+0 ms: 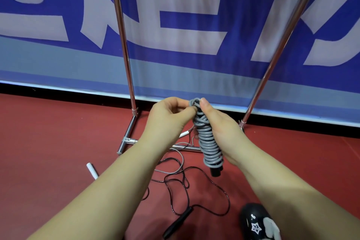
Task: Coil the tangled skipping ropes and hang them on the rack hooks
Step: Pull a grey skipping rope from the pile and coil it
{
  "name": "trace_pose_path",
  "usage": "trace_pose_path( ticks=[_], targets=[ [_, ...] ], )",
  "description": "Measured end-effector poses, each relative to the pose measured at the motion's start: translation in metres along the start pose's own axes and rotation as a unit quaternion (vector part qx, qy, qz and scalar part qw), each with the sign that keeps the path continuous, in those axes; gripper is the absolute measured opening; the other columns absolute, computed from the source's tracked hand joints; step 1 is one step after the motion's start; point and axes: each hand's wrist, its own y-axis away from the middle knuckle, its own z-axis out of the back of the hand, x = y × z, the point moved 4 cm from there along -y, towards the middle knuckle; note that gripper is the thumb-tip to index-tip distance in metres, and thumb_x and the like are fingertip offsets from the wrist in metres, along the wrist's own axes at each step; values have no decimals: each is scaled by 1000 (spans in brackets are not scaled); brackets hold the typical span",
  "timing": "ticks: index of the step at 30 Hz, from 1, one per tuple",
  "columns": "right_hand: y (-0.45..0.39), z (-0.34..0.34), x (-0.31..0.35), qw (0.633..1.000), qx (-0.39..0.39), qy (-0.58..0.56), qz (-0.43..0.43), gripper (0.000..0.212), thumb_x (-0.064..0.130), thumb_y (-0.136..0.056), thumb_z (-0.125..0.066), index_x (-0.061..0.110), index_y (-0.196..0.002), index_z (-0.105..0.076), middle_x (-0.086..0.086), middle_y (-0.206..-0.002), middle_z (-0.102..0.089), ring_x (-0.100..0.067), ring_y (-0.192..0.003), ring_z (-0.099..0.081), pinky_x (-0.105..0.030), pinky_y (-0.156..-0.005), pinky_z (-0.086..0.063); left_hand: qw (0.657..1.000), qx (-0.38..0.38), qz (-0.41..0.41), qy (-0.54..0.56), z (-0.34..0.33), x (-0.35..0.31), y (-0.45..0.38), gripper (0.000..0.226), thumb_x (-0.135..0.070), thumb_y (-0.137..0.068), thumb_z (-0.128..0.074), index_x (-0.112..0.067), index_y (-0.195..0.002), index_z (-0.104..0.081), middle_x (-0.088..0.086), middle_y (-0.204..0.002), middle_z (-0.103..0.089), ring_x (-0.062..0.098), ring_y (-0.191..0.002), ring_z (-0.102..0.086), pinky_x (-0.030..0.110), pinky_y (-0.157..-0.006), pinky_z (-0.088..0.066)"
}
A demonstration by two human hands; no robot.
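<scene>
Red sports flooring (58, 132) lies under your chrome rack (128, 138). Your right hand (220, 128) grips the coiled grey skipping rope (209, 140) while your left hand (167, 117) pinches its top. Black-handled thin rope (187, 183) and white-handled rope (92, 170) remain tangled below, nothing visibly hung.

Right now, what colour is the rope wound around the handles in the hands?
Grey rope, clearest in the head view.

Between the hands a grey rope (209, 140) is showing, wound around black handles (215, 171). Below them a thin black rope (194, 189) and white handles (92, 170) are lying on red floor (48, 138). Beyond, a blue banner (243, 25) is displaying pale lettering.
</scene>
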Motion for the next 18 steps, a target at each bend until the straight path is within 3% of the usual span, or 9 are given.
trace_pose_path(
  ticks=[5, 9, 14, 18],
  targets=[
    [1, 3, -1, 995, 34, -80, -52, 51, 62, -65, -55, 12, -74, -64, -5, -57, -59, -18, -53, -54, -29, -56, -46, 997, 77, -12, 16, 5, -6, 1, 10, -7, -87, -65, -9, -92, -72, -6, -76, -73, -2, -72, -64, 9, -67, -46],
    [1, 4, -2, 991, 59, -98, -70, 49, 61, -63, -57, 13, -71, -67, -7, -57, -58, -20, -52, -54, -31, -56, -46, 995, 97, 11, 23, 10, -3, 2, 16, -8, -89, -61, -18, -87, -74, -3, -83, -75, 5, -82, -67, 13, -69, -48],
    [3, 4, -3, 984, 82, -130, -90, 47, 58, -64, -60, 11, -70, -65, -9, -57, -57, -22, -52, -53, -28, -50, -48, 984, 122, 76, 106, 5, 1, 3, 14, -5, -84, -61, -13, -79, -72, -3, -68, -71, 3, -61, -63, 14, -60, -47],
    [8, 5, -1, 978, 119, -137, -103, 44, 55, -69, -58, 12, -69, -65, -11, -59, -56, -21, -49, -53, -26, -46, -48, 970, 153, 111, 155, -1, 5, 3, 10, -15, -69, -65, -10, -75, -71, -2, -65, -69, 2, -50, -53, 12, -53, -46]
  ],
)
